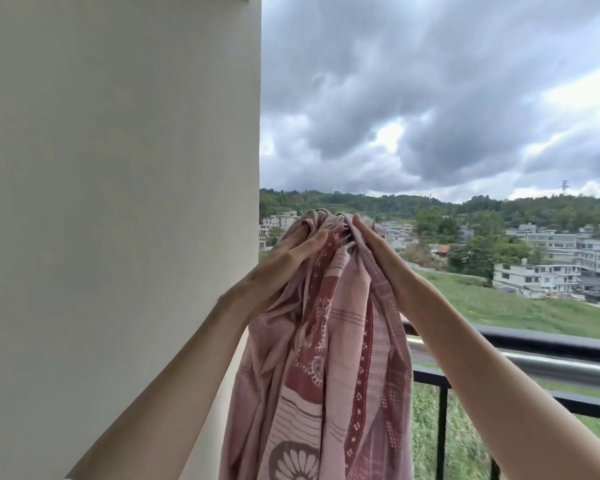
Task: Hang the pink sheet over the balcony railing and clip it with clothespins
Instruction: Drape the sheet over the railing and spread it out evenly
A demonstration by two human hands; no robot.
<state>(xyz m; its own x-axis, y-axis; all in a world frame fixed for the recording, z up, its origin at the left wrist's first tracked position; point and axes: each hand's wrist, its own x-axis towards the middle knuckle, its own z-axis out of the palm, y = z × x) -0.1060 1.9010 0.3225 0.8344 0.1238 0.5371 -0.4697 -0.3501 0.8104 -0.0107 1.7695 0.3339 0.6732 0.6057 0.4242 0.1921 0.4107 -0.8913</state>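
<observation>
Here, in the head view, the pink sheet (329, 341) is held up bunched in front of the camera, its top gathered between the left hand (284, 265) and the right hand (378, 251) — both clenched on the fabric. The cloth hangs down past the balcony railing (541, 362), hiding its left end. A pale wall (118, 202) is seen left — buildings (548, 265) and hills beyond.

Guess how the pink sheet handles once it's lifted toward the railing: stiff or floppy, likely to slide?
Probably very floppy: the pink sheet hangs in long loose folds from the left hand and right hand. Likely light, since it bunches thin. It may slide on the railing, which looks smooth and rounded.
</observation>
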